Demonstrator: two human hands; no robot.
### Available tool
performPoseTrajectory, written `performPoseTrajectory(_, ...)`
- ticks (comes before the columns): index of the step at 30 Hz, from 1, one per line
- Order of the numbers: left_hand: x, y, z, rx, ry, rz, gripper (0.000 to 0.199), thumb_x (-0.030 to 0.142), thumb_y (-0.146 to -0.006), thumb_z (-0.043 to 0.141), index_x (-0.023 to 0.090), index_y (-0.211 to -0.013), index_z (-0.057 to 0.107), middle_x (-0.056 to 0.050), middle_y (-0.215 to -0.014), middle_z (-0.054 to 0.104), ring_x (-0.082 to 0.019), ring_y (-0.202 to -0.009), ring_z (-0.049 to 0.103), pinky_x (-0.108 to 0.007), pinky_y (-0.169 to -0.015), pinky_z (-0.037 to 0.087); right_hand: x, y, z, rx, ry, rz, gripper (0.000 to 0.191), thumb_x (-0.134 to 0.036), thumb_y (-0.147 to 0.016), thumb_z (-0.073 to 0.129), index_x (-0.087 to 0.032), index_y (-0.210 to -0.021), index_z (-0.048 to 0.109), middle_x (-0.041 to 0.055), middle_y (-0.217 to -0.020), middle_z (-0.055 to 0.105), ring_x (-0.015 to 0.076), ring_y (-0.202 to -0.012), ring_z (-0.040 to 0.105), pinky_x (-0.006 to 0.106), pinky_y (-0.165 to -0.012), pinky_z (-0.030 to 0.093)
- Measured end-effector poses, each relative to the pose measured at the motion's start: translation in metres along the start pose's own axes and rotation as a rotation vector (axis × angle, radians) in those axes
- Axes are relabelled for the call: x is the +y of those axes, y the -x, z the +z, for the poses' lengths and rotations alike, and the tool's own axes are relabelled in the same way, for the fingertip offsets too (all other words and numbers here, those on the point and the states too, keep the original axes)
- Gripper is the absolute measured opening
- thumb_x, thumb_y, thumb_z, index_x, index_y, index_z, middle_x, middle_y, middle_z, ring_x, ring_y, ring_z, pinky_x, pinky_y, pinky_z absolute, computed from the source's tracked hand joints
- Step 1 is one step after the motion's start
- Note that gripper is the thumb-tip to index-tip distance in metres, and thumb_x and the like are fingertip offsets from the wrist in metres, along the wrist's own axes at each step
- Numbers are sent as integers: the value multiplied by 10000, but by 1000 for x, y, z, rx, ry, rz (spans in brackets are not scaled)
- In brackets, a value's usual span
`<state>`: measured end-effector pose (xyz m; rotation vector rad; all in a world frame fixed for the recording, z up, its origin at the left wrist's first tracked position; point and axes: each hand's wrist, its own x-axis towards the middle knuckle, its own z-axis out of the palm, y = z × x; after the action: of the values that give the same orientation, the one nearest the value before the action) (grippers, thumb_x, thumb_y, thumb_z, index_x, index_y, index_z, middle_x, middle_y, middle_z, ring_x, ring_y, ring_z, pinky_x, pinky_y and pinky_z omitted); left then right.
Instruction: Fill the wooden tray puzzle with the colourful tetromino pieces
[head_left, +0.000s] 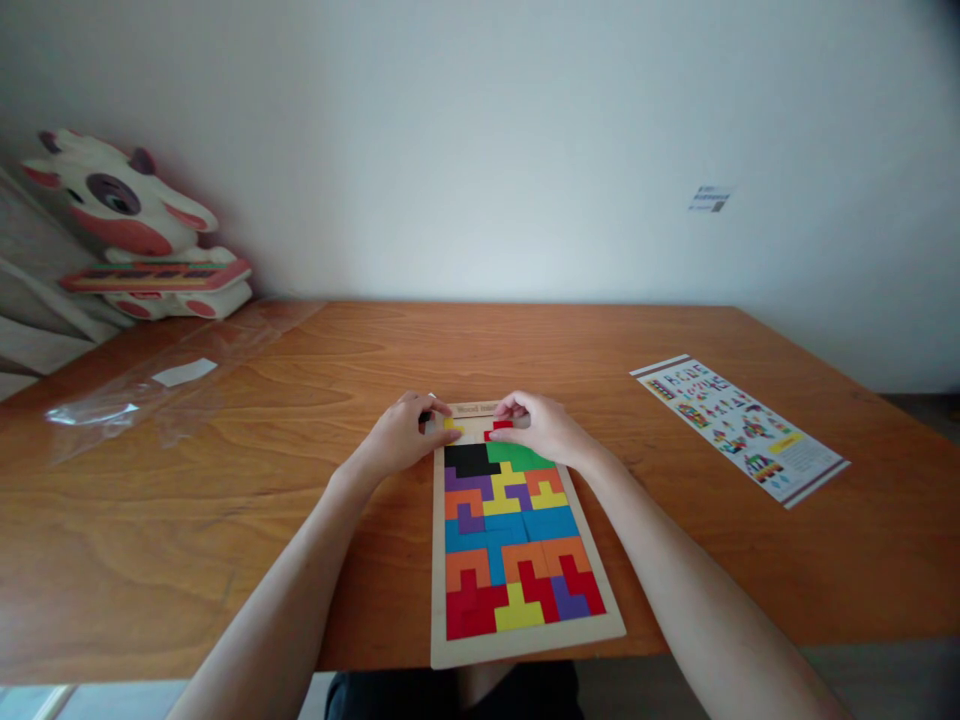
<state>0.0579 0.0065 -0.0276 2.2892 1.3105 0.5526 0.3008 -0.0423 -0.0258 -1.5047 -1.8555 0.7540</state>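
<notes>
A wooden puzzle board (pixel 439 560) lies at the table's front edge, mostly filled with flat coloured blocks. Its bare pale strip is at the far end, between my two hands. My left hand (pixel 405 432) is closed at the board's far left corner, thumb and forefinger on a yellow block (pixel 451 426). Something dark shows under that hand's fingers, too small to name. At the far right my right hand (pixel 544 428) pinches a red block (pixel 500 428), partly covered by the fingers. A black block (pixel 470 460) and a green block (pixel 517 456) lie just below the bare strip.
A printed pattern sheet (pixel 739 425) lies on the wooden table (pixel 225 560) to the right. Clear plastic wrap (pixel 135 405) is at the left with a white label (pixel 184 373). Behind it stands a cow-shaped toy keyboard (pixel 161 240), near the wall (pixel 480 150).
</notes>
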Motion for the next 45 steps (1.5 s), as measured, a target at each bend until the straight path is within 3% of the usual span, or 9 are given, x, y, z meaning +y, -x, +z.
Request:
performPoseTrajectory(5, 0, 0, 0, -2, -9, -12, 394, 524, -749, 665, 213, -990, 696, -45, -909, 627, -181, -789, 581, -295, -735, 461, 1, -2, 4, 0, -130, -15, 260, -369, -736, 776, -183, -872, 657, 35, -844, 708, 154, -761, 648, 309, -720, 508)
performPoseTrajectory(9, 1, 0, -1, -2, -2, -24, 379, 506, -733, 688, 210, -971, 698, -48, -909, 624, -188, -803, 582, -302, -748, 459, -5, -3, 9, 83, -132, -54, 215, -385, -777, 739, -190, -852, 688, 32, -804, 720, 146, -687, 651, 286, -649, 519)
performPoseTrajectory(14, 5, 1, -2, 12, -7, -15, 368, 496, -719, 700, 205, -944, 707, -48, -874, 630, -201, -811, 587, -314, -761, 459, -9, -5, 13, 130, -111, -155, 138, -257, -878, 627, -219, -962, 730, 58, -962, 735, 169, -850, 685, 333, -783, 553)
performPoseTrajectory(18, 6, 1, -2, 14, 2, -29, 362, 481, -721, 701, 202, -951, 707, -51, -884, 638, -199, -808, 588, -309, -755, 459, -9, -5, 18, 91, 28, -302, 230, -188, -894, 586, -261, -1055, 733, 58, -1048, 695, 174, -941, 663, 354, -862, 540)
performPoseTrajectory(25, 3, 1, -1, 26, 18, 3, 391, 520, -732, 685, 198, -953, 703, -47, -888, 646, -198, -835, 594, -304, -769, 451, -16, -4, 28, -12, 186, -405, 294, -173, -924, 537, -276, -1143, 703, 73, -1149, 625, 192, -1023, 626, 374, -921, 517)
performPoseTrajectory(33, 5, 2, -1, 24, 6, -3, 377, 508, -742, 683, 197, -955, 703, -49, -873, 638, -199, -822, 593, -306, -763, 449, -21, 0, 24, -76, 231, -421, 285, -164, -949, 482, -233, -1103, 712, 85, -1147, 601, 191, -1050, 609, 380, -958, 506)
performPoseTrajectory(39, 5, 2, -1, 24, 4, -5, 367, 496, -735, 683, 196, -945, 700, -46, -873, 636, -200, -814, 589, -306, -749, 447, -21, 0, 24, -74, 115, -398, 402, -103, -952, 422, -272, -1263, 612, 57, -1242, 633, 190, -1147, 590, 398, -984, 494)
performPoseTrajectory(42, 5, 1, -1, 10, 23, -27, 379, 501, -716, 692, 195, -940, 701, -45, -864, 630, -199, -796, 585, -307, -733, 447, -16, -2, 20, -20, 21, -349, 432, -59, -936, 397, -276, -1248, 603, 42, -1191, 663, 166, -1071, 629, 373, -941, 514)
performPoseTrajectory(45, 5, -2, -1, 126, 149, -109, 443, 509, -745, 656, 168, -1028, 676, -65, -924, 642, -195, -804, 586, -301, -719, 454, -9, -5, 17, 102, 18, -312, 385, -35, -916, 408, -232, -1142, 648, 57, -1089, 686, 168, -1004, 644, 368, -904, 522)
